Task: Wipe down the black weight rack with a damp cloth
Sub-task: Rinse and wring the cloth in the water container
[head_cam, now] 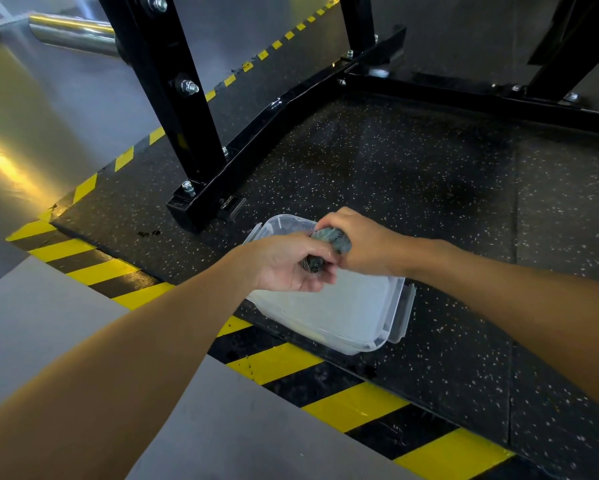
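My left grip (291, 265) is curled tight round the lower end of the cloth (332, 237), and my right grip (364, 244) is clenched over its upper end, knuckles up, so the two fists nearly touch. Between them the cloth is a dark grey-green rag twisted into a short, thick rope with a nubbly weave that looks wet. I hold it above the far half of a clear plastic container (360, 317), a shallow box with rounded corners and hinged latch flaps along its sides; its inside looks pale and cloudy. The container sits on a black rubber mat (429, 174) flecked with pale specks, close to the mat's edge, which is lined with glossy yellow-and-black striped tape (277, 362). Just beyond the container stands the foot of the black weight rack (201, 133), shiny square steel tubing joined by silver hex bolts (187, 86), its base rails running away across the mat. The cloth is clear of the rack. Outside the tape lies smooth grey floor (48, 323), and a chrome barbell sleeve (73, 31) shows at the top left.
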The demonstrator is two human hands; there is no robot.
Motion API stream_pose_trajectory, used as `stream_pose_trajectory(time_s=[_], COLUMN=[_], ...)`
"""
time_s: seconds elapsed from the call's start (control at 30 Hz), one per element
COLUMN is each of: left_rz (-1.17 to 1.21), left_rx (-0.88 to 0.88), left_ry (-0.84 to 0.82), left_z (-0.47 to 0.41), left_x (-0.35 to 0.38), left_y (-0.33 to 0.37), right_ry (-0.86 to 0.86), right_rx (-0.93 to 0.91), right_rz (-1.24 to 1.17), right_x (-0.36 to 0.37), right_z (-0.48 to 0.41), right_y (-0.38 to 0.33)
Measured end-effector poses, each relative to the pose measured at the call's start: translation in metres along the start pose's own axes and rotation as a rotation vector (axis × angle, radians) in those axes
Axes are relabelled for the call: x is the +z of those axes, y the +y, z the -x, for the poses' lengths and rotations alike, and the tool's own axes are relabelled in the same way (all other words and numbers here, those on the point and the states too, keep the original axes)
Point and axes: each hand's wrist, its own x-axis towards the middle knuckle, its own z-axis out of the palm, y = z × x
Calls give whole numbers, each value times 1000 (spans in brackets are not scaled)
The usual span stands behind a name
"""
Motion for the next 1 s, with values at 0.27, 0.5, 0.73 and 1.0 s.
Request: stream_pose_trajectory(time_s=[0.27, 0.5, 0.73, 1.0], left_rz=[545, 548, 514, 631], left_rx=[185, 94, 0, -17], left_ry=[185, 429, 502, 566], left_z=[5, 89, 261, 487], left_x=[4, 37, 73, 118], left_y=[21, 90, 225, 404], right_ry=[257, 233, 299, 396], right_rx=[335, 543, 666, 656], right_rz=[-631, -1041, -1019, -1059], right_x=[-5, -73, -200, -367], right_z=[-4, 27, 92, 167], right_y=[-7, -108, -269, -483])
